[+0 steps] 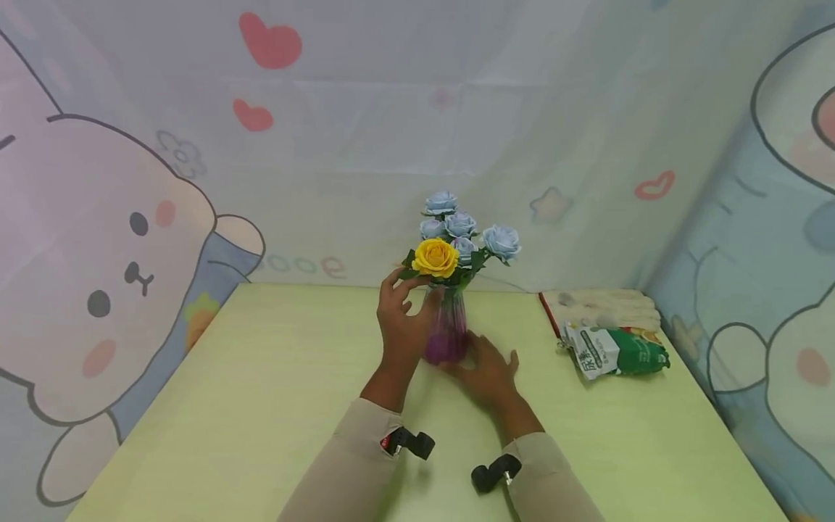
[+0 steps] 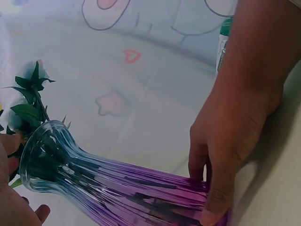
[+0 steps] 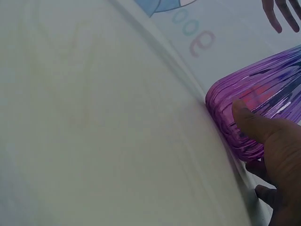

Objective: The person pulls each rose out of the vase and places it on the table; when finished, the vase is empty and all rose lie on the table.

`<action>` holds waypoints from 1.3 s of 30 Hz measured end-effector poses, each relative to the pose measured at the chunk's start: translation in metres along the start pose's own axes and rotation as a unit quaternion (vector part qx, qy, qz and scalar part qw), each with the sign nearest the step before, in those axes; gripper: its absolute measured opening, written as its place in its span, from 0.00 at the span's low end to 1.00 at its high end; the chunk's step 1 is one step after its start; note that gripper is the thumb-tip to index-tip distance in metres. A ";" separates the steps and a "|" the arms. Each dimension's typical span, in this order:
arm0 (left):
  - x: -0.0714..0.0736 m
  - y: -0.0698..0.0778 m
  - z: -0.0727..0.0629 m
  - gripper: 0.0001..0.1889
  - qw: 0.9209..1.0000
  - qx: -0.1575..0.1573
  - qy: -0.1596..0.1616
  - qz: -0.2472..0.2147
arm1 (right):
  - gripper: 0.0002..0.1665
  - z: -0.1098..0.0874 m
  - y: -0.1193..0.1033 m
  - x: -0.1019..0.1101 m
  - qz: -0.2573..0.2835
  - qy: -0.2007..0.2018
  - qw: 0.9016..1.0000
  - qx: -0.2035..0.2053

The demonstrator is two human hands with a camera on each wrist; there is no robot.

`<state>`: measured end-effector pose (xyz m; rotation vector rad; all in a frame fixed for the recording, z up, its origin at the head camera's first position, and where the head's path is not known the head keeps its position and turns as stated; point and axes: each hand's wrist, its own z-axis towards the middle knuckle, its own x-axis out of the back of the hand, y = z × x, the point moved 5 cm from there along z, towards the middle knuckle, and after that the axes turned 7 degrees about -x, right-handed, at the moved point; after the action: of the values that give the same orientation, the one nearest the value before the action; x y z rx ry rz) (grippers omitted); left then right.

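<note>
A clear vase [image 1: 450, 319], tinted purple toward its base, stands on the table with flowers in it. Several pale blue roses [image 1: 459, 224] rise from its mouth, with one yellow rose [image 1: 435, 258] in front. My left hand [image 1: 406, 319] is at the vase's rim, thumb and index finger pinching just under the yellow rose among its leaves. Low down, my right hand [image 1: 485, 370] grips the vase base, its thumb on the purple glass [image 3: 225, 113]. In the left wrist view, dark stems show through the vase wall [image 2: 141, 188].
On the right of the yellow-green table [image 1: 261, 406] lie a green and white packet [image 1: 620, 353] and a pale glove-like cloth item [image 1: 600, 308] with a red edge. A printed curtain [image 1: 365, 145] hangs behind the table.
</note>
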<state>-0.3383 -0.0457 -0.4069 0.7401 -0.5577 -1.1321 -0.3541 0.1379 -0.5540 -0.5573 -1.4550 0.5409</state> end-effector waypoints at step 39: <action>0.011 0.025 0.041 0.21 0.998 -0.060 0.032 -0.003 | 0.57 0.000 0.001 -0.001 -0.004 0.008 1.000 0.009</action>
<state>-0.3498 -0.0599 -0.3610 0.6708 -0.4307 -1.1330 -0.3544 0.1381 -0.5555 -0.5414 -1.4357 0.5420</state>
